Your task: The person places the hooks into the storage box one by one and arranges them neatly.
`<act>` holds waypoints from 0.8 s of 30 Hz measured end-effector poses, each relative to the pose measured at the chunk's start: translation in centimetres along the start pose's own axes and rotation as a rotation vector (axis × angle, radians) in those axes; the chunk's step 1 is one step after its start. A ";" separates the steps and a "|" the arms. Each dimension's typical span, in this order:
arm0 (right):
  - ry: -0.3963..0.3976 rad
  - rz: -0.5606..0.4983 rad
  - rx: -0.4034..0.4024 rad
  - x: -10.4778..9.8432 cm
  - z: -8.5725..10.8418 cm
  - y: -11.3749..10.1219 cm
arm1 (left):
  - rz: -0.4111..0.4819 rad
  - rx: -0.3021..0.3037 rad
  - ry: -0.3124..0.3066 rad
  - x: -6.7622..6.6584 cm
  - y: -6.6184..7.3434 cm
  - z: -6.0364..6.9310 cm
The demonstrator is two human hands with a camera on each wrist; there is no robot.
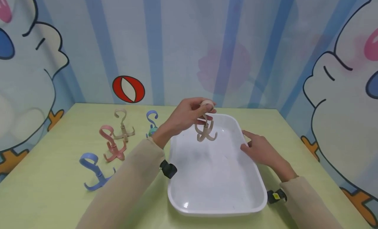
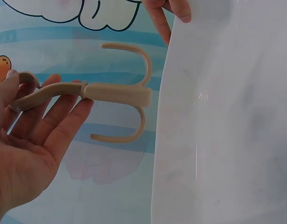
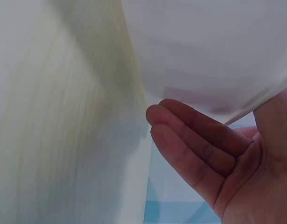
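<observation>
My left hand (image 1: pixel 189 112) holds a beige four-armed hook (image 1: pixel 205 132) by its curved top. The hook hangs upright above the far part of a white tray (image 1: pixel 218 179), apart from it. In the left wrist view, thumb and fingers wrap the curved end of the beige hook (image 2: pixel 117 94). At the tray's right side, my right hand (image 1: pixel 262 150) has its thumb over the rim and other fingers outside. The right wrist view shows those fingers (image 3: pixel 194 158) slightly bent beside the outer wall of the tray (image 3: pixel 204 51); the thumb's contact is hidden there.
Left of the tray on the pale green table (image 1: pixel 44 176) stand a blue hook (image 1: pixel 98 176), a pink hook (image 1: pixel 114 151) and another beige hook (image 1: pixel 124 132). Behind the left wrist is a blue and green hook (image 1: pixel 152 124), partly covered. A printed backdrop (image 1: pixel 183 52) encloses the table.
</observation>
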State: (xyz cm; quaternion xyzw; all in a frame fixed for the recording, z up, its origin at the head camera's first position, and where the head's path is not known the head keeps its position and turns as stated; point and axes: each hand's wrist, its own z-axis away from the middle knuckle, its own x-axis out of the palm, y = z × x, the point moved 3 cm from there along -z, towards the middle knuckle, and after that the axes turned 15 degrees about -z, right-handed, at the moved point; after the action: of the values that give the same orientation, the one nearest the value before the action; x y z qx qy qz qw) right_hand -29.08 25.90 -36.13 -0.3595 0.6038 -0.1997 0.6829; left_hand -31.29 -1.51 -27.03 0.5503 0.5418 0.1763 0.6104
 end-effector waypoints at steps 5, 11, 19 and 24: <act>-0.002 0.002 -0.004 0.0 -0.1 0.0 | 0.009 -0.010 0.012 0.1 -0.3 -0.6; -0.001 -0.006 -0.009 -0.1 -0.1 0.0 | 0.031 -0.022 0.021 0.4 -0.8 -1.5; -0.014 -0.022 -0.011 -0.1 0.0 0.2 | 0.038 -0.048 0.034 1.1 -1.2 -2.7; -0.011 -0.021 -0.012 -0.1 0.1 0.2 | 0.051 -0.062 0.044 1.3 -1.4 -3.2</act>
State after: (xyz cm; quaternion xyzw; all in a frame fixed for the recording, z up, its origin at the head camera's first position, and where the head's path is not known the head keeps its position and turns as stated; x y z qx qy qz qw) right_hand -29.03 26.14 -36.15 -0.3710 0.5976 -0.2013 0.6818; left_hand -34.10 0.59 -28.25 0.5407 0.5352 0.2207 0.6103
